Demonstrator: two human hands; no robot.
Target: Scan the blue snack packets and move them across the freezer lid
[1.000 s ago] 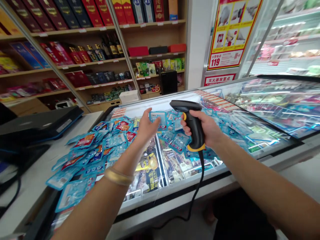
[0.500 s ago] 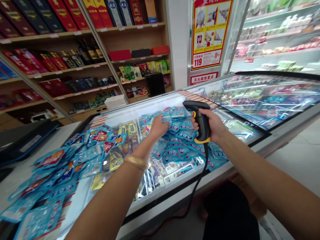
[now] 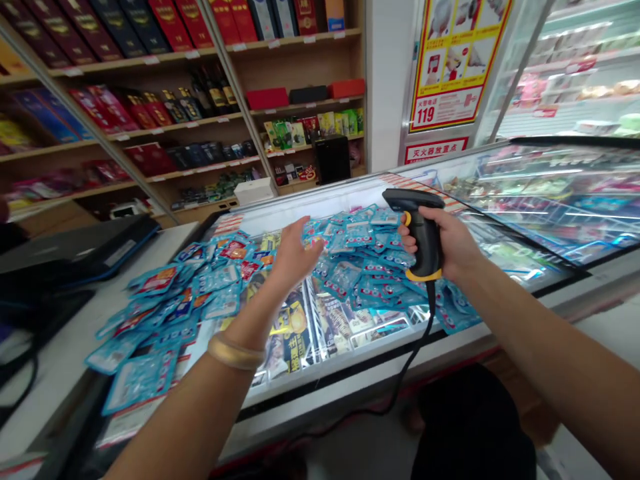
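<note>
My right hand (image 3: 440,240) grips a black barcode scanner (image 3: 425,230) with yellow trim by its handle, its head tilted to the left. A cable runs down from its base. My left hand (image 3: 295,253), a gold bangle (image 3: 236,352) on its wrist, hovers at the left edge of a heap of blue snack packets (image 3: 360,263). Thumb and fingers are apart, and nothing shows held between them. Farther left lies a second spread of blue packets (image 3: 173,310), some with their red and orange fronts up. Both groups rest on the glass top of a chest freezer (image 3: 300,393).
Wrapped frozen goods show through the glass. A dark flat device (image 3: 75,243) stands on the counter at left. Shelves (image 3: 200,123) with boxes and bottles line the back. A red-and-yellow poster (image 3: 450,67) hangs behind the freezer. The scanner's cable (image 3: 400,383) droops over the front edge.
My left hand has drawn back leftward from the packet heap, and its fingers have spread. The right hand still holds the scanner above the heap. The view has turned slightly left.
</note>
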